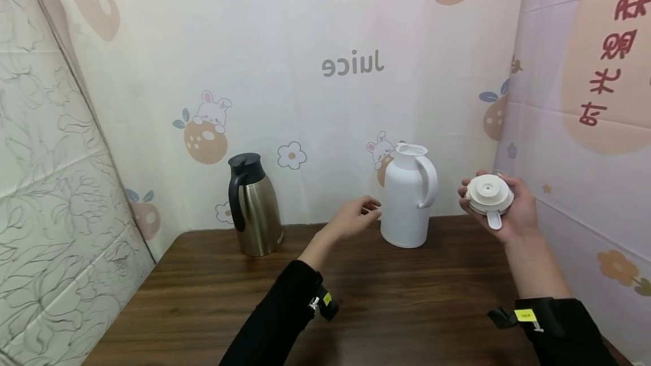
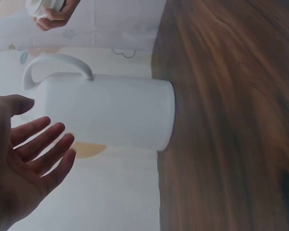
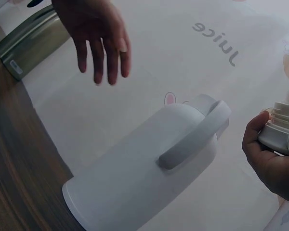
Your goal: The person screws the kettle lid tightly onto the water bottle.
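A white thermos jug (image 1: pixel 407 202) stands upright on the wooden table, its lid off and its handle to the right. To its right, my right hand (image 1: pixel 513 210) holds the white screw lid (image 1: pixel 489 192) up in the air, fingers curled round the rim and the threaded underside facing the head camera. My left hand (image 1: pixel 354 216) is just left of the jug, its fingers loosely extended and holding nothing. In the left wrist view the left hand (image 2: pixel 26 163) appears beside the jug's upper body (image 2: pixel 106 108).
A steel thermos jug (image 1: pixel 260 213) with a black top and handle stands at the left on the table (image 1: pixel 203 298). Behind the table hangs a printed curtain (image 1: pixel 285 72); another drape (image 1: pixel 559 185) borders the right side.
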A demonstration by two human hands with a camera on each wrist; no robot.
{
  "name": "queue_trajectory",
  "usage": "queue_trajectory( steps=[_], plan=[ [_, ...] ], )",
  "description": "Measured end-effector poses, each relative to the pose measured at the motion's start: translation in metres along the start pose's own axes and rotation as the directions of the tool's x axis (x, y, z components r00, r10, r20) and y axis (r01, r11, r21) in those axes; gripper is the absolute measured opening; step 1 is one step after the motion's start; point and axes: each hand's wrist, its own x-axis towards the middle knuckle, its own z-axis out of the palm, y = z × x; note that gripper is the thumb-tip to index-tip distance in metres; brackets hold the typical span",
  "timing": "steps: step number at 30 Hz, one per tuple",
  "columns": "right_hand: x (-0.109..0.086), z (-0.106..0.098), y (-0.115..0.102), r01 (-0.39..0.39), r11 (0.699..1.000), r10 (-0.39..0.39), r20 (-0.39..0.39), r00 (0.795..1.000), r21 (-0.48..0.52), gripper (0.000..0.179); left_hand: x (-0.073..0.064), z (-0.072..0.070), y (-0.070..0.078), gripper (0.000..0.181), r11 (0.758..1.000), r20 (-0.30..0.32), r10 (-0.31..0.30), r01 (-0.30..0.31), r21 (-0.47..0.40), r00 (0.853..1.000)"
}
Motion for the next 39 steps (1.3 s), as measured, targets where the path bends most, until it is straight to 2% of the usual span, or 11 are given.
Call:
queue_trajectory(
  steps=[5, 12, 18, 23, 26, 30, 34, 39],
  plan=[
    [-0.002, 0.000, 0.000, 0.011, 1.000, -0.012, -0.028, 1.000, -0.003, 0.057, 0.019, 0.006, 0.009, 0.040, 0.994, -0.037, -0.016, 0.012, -0.106, 0.999],
    [-0.003, -0.003, -0.001, 0.028, 0.999, -0.029, -0.037, 0.999, -0.026, 0.051, 0.038, 0.025, 0.021, 0.041, 0.976, -0.048, 0.006, -0.016, -0.215, 0.999],
    [-0.005, -0.004, -0.002, 0.027, 0.999, -0.028, -0.045, 0.999, -0.037, 0.049, 0.048, 0.040, 0.026, 0.043, 0.930, -0.067, 0.001, -0.026, -0.367, 0.998],
    [-0.004, -0.005, -0.002, 0.014, 0.999, -0.014, -0.003, 1.000, -0.039, 0.062, 0.055, 0.049, 0.033, 0.045, 0.881, -0.090, 0.002, -0.044, -0.470, 0.996],
    [-0.003, -0.006, -0.002, 0.006, 0.999, -0.006, 0.015, 1.000, -0.040, 0.064, 0.058, 0.054, 0.040, 0.048, 0.874, -0.097, 0.016, -0.061, -0.481, 0.995],
    [-0.004, -0.007, -0.001, 0.013, 0.999, -0.012, 0.012, 1.000, -0.038, 0.056, 0.063, 0.058, 0.048, 0.050, 0.869, -0.094, 0.022, -0.066, -0.490, 0.995],
    [-0.004, -0.007, 0.000, 0.015, 0.998, -0.015, -0.002, 1.000, -0.057, 0.052, 0.068, 0.060, 0.053, 0.049, 0.853, -0.082, 0.021, -0.061, -0.518, 0.996],
    [-0.003, -0.007, 0.000, 0.020, 0.996, -0.020, -0.004, 1.000, -0.090, 0.057, 0.071, 0.063, 0.060, 0.054, 0.828, -0.077, 0.003, -0.046, -0.559, 0.997]
  ],
)
